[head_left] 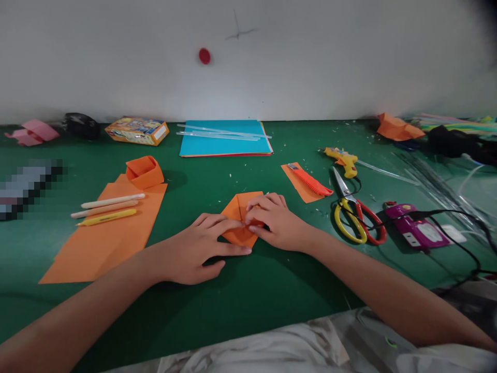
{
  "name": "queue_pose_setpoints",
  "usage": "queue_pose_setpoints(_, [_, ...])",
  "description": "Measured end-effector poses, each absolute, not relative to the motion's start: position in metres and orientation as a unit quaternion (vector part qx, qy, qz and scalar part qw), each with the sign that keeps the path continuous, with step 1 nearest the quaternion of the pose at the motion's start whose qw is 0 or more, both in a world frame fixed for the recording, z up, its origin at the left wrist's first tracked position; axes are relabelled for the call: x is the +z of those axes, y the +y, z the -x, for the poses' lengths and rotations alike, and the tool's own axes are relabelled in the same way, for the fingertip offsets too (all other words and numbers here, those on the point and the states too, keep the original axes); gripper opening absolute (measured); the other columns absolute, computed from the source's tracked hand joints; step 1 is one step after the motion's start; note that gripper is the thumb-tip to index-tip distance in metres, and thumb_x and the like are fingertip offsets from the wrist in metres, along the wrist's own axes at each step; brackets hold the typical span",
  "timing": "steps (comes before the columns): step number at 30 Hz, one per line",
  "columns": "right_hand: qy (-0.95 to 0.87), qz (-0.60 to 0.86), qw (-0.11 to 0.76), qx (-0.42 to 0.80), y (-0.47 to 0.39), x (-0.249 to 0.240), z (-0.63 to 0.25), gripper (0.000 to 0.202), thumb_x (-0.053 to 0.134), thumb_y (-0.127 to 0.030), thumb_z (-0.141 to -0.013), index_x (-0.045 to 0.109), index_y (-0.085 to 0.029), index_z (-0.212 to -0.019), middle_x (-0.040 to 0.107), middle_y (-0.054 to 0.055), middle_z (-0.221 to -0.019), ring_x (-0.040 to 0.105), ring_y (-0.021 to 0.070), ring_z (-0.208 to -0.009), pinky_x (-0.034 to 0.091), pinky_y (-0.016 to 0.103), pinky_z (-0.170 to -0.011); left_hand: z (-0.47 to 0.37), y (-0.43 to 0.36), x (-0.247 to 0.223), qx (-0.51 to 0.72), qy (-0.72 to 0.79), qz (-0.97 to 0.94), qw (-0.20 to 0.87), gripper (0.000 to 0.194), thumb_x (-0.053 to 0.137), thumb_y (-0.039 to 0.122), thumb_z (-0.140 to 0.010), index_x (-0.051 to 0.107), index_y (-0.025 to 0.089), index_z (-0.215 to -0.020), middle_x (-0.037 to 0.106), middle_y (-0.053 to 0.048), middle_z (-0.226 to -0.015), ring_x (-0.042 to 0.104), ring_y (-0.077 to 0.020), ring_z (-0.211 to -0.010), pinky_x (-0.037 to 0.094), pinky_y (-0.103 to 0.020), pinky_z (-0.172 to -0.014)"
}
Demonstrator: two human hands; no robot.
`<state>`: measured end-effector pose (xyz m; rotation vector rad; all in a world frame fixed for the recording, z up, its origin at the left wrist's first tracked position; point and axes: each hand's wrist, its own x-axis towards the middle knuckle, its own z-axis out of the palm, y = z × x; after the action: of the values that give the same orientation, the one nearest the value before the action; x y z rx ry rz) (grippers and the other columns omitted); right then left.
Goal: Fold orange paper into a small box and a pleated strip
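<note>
A piece of folded orange paper (241,237) lies on the green table between my hands, with crease lines meeting near its middle. My left hand (200,246) rests on its left side, fingers stretched out, the index finger reaching along the lower edge. Curled over the right side is my right hand (277,223), its thumb and fingertips pinching the paper near the centre. The fingers cover part of the folds.
To the left, orange sheets (104,248) carry pens (111,216) and a folded orange paper box (145,172). On the right are a cutter knife (310,181), scissors (351,212), a yellow glue gun (344,159) and a purple power socket (417,226) with cables. Blue paper (225,147) lies behind.
</note>
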<state>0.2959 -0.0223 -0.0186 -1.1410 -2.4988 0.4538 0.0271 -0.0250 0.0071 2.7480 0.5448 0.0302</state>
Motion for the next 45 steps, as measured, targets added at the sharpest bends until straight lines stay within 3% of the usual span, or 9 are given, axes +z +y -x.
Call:
queue_pose_setpoints(9, [-0.880,0.409,0.172,0.169,-0.022,-0.016,-0.295,0.009,0.059,-0.027,-0.097,0.067,-0.025,-0.099,0.060,0.006,-0.124,0.045,0.0270,-0.112,0.031,0.046,-0.098,-0.031,-0.025,0.010,-0.012,0.176,-0.974,0.144,0.060,0.050,0.021,-0.091,0.044,0.041,-0.147,0.037,-0.001,-0.159,0.040,-0.0326,-0.134,0.032,-0.055,-0.110])
queue_pose_setpoints(15, [-0.883,0.404,0.171,0.169,-0.020,-0.022,-0.296,0.012,0.057,-0.031,-0.098,0.068,-0.027,-0.102,0.059,0.006,-0.127,0.044,0.0280,-0.115,0.030,0.047,-0.100,-0.031,-0.024,0.012,-0.007,0.174,-0.975,0.141,0.060,0.051,0.022,-0.090,0.045,0.041,-0.147,0.046,-0.003,-0.152,0.042,-0.0313,-0.132,0.034,-0.052,-0.109])
queue_pose_setpoints(34, [-0.877,0.414,0.172,0.174,-0.022,-0.016,-0.296,0.012,0.058,-0.030,-0.099,0.070,-0.028,-0.101,0.060,0.005,-0.125,0.044,0.0273,-0.113,0.031,0.047,-0.099,-0.029,-0.027,0.010,-0.002,0.176,-0.977,0.121,0.060,0.052,0.025,-0.092,0.043,0.040,-0.149,0.043,-0.002,-0.155,0.044,-0.0321,-0.132,0.035,-0.052,-0.109])
queue_pose_setpoints(45, [-0.872,0.415,0.175,0.190,-0.022,-0.014,-0.292,0.012,0.059,-0.031,-0.099,0.070,-0.027,-0.102,0.060,0.006,-0.125,0.045,0.0266,-0.114,0.033,0.047,-0.100,-0.032,-0.043,0.022,0.007,0.202,-0.972,0.119,0.060,0.048,0.016,-0.092,0.044,0.034,-0.149,0.048,-0.004,-0.153,0.044,-0.0293,-0.137,0.040,-0.051,-0.112])
